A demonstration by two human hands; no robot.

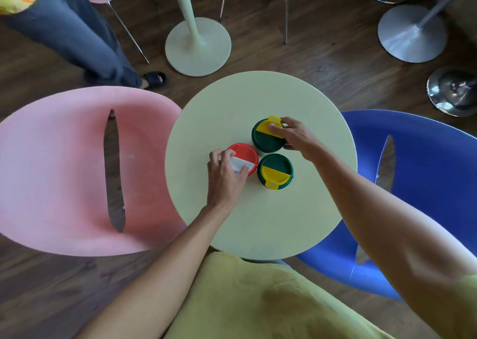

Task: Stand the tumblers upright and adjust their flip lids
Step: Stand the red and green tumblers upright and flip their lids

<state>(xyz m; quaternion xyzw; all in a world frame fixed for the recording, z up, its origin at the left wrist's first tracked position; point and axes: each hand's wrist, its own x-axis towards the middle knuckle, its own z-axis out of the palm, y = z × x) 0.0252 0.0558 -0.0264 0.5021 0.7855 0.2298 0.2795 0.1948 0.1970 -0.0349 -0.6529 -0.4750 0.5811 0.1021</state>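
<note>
Standing upright: three tumblers (268, 155), two hands (227, 176) touching

1. No text, brand, number or sign can be read anywhere.
2. The tumbler lids (275, 169) bear none (the small pale marks on their yellow flaps are too small to tell).

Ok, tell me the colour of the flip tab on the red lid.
White; the flip tab shows best in the head view, under the left hand.

head view | from above, facing steeply down | near round table (232, 106) | single view
</note>
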